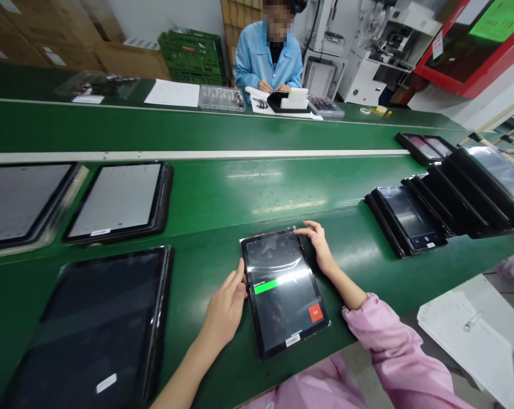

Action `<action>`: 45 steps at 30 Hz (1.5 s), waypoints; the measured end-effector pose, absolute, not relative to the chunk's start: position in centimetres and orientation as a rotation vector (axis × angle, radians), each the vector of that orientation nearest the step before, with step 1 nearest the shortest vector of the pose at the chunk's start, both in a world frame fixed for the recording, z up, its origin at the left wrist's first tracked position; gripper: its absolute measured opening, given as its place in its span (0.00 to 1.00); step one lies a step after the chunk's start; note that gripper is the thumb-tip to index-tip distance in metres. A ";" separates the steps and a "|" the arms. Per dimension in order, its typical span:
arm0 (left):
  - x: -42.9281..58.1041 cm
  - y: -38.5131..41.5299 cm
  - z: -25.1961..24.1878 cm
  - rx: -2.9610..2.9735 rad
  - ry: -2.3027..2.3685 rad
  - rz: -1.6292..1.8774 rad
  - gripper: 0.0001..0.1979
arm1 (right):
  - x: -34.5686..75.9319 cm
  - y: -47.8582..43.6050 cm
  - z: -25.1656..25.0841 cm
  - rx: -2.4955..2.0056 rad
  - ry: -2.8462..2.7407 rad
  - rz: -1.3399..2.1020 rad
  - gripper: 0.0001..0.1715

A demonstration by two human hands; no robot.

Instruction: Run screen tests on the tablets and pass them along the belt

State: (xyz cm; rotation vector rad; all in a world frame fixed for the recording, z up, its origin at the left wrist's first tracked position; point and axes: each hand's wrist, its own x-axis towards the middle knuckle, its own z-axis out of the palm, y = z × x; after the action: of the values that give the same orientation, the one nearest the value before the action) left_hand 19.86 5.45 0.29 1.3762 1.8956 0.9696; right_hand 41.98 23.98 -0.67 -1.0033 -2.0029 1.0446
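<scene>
1. A tablet [284,292] lies on the bench [257,187], with the left hand [225,304] at its left edge and the right hand [318,245] at its far corner.
2. Other tablets [90,335] lie to its left.
3. A row of tablets [448,187] sits to its right.
4. A co-worker [268,57] sits beyond the bench.

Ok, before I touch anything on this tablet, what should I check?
Tablet flat on the green belt: ok.
Left hand and right hand at its edges, off the screen: ok.
Screen lit, green bar showing: ok.
Red Fail button visible, untouched: ok.
Small text above the bar: cannot tell, too small to read.
Screen free of damage: cannot tell, glare hides it.
</scene>
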 end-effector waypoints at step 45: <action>20.2 5.6 0.0 1.349 1.927 0.939 0.46 | 43.4 24.9 0.0 -0.961 -2.226 1.119 0.41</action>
State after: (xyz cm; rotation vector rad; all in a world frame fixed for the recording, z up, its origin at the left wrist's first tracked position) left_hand 20.19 5.63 0.02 1.3490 1.9265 0.9390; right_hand 43.39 24.86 -0.04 -0.9610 -2.2255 1.1195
